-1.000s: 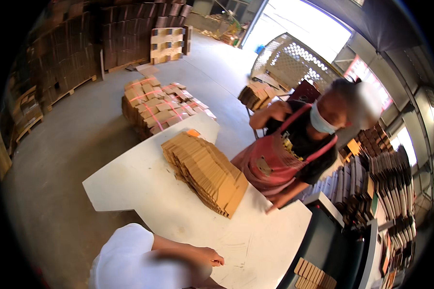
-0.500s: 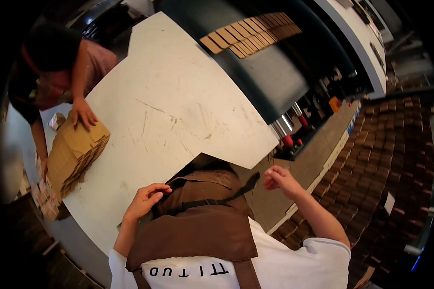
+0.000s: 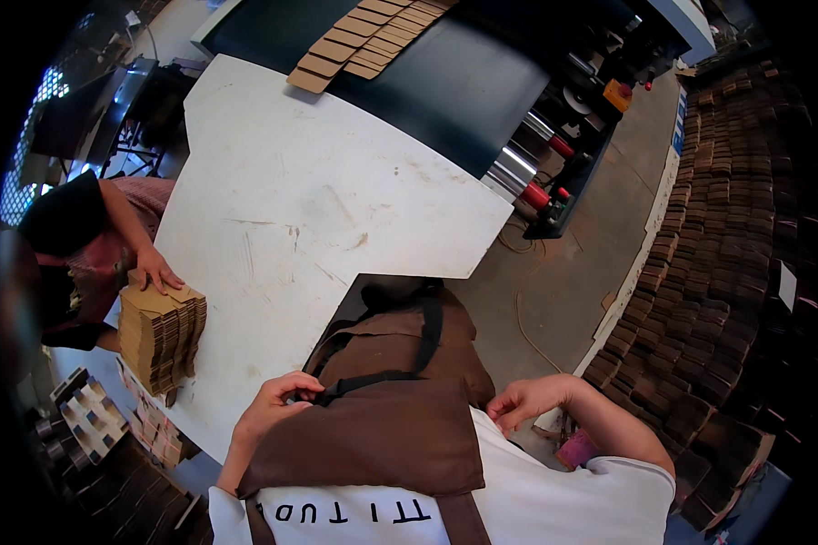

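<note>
White table (image 3: 273, 173) beyond apron (image 3: 373, 436), grey floor (image 3: 573, 291)

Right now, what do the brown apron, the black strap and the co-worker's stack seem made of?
The brown apron looks like matte cloth, softly folded. The black strap seems flat webbing, perhaps synthetic, curving over it. The stack looks like dull tan cardboard, showing many thin edges.

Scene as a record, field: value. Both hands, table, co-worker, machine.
left hand: curled at black strap; grip unclear
right hand: curled beside brown apron, right side; hold unclear
white table: cardboard stack at left edge
co-worker's hand: on top of stack
dark machine bed: flat cardboard pieces in rows
</note>
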`<action>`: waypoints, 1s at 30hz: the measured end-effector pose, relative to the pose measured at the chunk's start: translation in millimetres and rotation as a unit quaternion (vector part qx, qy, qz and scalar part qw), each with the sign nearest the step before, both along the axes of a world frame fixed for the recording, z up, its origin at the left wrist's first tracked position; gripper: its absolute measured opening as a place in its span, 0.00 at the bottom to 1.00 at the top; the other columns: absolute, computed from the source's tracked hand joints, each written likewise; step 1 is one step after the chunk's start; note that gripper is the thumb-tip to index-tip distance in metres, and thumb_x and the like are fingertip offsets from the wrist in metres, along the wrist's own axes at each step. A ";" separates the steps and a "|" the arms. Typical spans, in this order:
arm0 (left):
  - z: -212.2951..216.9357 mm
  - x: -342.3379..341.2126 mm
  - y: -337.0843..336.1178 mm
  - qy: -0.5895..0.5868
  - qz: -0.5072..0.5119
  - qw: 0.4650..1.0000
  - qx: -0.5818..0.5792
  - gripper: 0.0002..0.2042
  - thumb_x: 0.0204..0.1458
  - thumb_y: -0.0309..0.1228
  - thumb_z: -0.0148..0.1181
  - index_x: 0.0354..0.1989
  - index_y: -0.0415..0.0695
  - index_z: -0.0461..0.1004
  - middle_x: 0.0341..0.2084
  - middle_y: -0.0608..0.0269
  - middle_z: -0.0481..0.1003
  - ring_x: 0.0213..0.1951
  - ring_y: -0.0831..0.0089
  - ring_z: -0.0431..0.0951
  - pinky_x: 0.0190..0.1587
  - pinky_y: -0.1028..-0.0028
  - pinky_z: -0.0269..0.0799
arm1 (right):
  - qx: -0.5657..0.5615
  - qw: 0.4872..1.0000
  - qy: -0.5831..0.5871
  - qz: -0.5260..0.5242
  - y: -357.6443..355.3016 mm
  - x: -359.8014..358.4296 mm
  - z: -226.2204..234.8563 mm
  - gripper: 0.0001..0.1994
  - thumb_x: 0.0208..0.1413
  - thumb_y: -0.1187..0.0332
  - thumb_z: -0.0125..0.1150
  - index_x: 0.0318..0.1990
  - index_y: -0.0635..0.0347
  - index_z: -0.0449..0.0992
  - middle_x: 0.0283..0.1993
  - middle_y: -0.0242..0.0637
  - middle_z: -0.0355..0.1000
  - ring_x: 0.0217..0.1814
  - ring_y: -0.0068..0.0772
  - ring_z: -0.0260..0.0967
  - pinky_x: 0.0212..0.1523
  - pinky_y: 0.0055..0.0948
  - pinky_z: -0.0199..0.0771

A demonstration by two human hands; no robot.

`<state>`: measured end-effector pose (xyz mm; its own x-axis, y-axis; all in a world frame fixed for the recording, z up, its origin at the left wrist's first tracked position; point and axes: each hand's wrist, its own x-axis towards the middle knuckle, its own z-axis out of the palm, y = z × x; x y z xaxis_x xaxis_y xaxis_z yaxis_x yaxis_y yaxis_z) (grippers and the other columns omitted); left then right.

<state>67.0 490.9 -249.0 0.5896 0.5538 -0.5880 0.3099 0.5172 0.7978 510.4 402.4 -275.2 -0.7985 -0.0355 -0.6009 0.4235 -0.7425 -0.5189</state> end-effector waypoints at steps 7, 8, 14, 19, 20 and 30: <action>0.0 -6.1 2.2 0.005 -0.053 0.998 -0.030 0.13 0.53 0.21 0.57 0.48 0.38 0.70 0.36 0.66 0.74 0.39 0.81 0.71 0.45 0.80 0.68 | 0.085 0.995 0.013 -0.049 -114.2 0.3 -70.1 0.26 0.48 0.55 0.65 0.52 0.60 0.74 0.50 0.37 0.75 0.51 0.30 0.70 0.49 0.31 0.70; -0.7 -6.5 2.8 0.008 -0.034 0.999 -0.042 0.12 0.54 0.23 0.57 0.48 0.38 0.71 0.36 0.66 0.74 0.39 0.81 0.72 0.46 0.79 0.68 | 0.126 0.989 0.016 -0.076 -127.4 1.0 -81.2 0.27 0.47 0.56 0.66 0.52 0.62 0.74 0.52 0.39 0.74 0.52 0.32 0.69 0.51 0.31 0.70; -14.0 -10.4 -14.7 0.006 0.062 0.997 -0.047 0.11 0.59 0.29 0.54 0.47 0.38 0.71 0.38 0.63 0.76 0.42 0.78 0.74 0.48 0.76 0.69 | 0.188 0.982 -0.031 -0.022 -108.2 9.1 -114.4 0.25 0.48 0.58 0.65 0.51 0.65 0.74 0.53 0.42 0.74 0.55 0.35 0.69 0.53 0.32 0.69; -90.2 -37.5 -46.4 0.059 0.284 0.957 0.016 0.09 0.60 0.30 0.51 0.40 0.38 0.73 0.29 0.61 0.76 0.31 0.77 0.76 0.39 0.76 0.73 | 0.133 0.976 -0.156 -0.076 -49.0 -4.8 -85.4 0.25 0.49 0.58 0.65 0.51 0.65 0.74 0.53 0.42 0.73 0.55 0.35 0.69 0.53 0.32 0.69; -107.7 -47.4 -61.1 0.094 0.312 0.945 0.011 0.09 0.60 0.31 0.52 0.39 0.38 0.73 0.26 0.62 0.76 0.29 0.76 0.76 0.37 0.76 0.74 | 0.118 0.973 -0.176 -0.096 -41.5 -6.8 -78.5 0.25 0.49 0.58 0.65 0.51 0.65 0.74 0.53 0.42 0.73 0.55 0.35 0.68 0.53 0.32 0.68; -198.6 -80.4 -219.2 0.337 0.093 0.912 -0.215 0.11 0.56 0.33 0.50 0.39 0.41 0.77 0.26 0.64 0.78 0.30 0.77 0.78 0.34 0.75 0.74 | 0.057 0.947 -0.259 -0.182 -4.8 -16.8 -45.5 0.24 0.50 0.58 0.63 0.52 0.64 0.73 0.53 0.42 0.73 0.56 0.35 0.68 0.54 0.32 0.68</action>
